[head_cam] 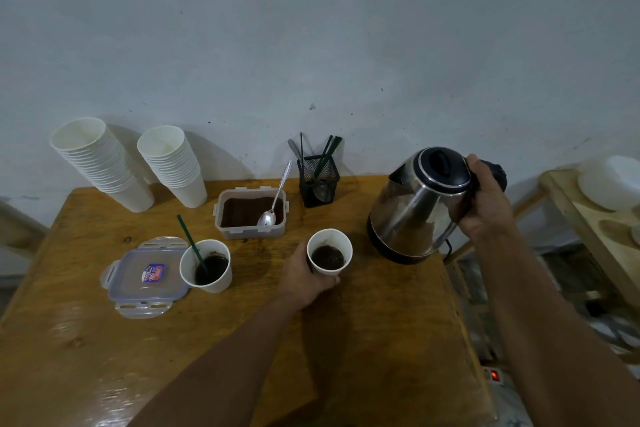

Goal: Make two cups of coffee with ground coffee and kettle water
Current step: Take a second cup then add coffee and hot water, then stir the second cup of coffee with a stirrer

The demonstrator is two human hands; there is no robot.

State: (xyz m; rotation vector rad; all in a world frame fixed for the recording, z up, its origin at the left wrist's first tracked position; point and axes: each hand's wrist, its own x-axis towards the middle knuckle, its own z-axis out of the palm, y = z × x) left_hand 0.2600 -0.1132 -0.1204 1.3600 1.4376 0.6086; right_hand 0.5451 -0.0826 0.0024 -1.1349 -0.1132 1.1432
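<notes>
Two white paper cups stand on the wooden table (86,340). The left cup (206,267) holds dark coffee and a green stirrer. My left hand (304,276) grips the right cup (329,252), which holds dark liquid. A steel kettle (415,208) with a black lid sits at the table's right edge, tilted slightly left, and my right hand (486,199) grips its black handle. An open plastic box of ground coffee (250,213) with a metal spoon (275,199) in it stands behind the cups.
Two stacks of paper cups (100,163) lean by the wall at the back left. The box's lid (145,276) lies left of the left cup. A black mesh holder (318,180) carries stirrers. A wooden shelf (595,218) with white plates stands right.
</notes>
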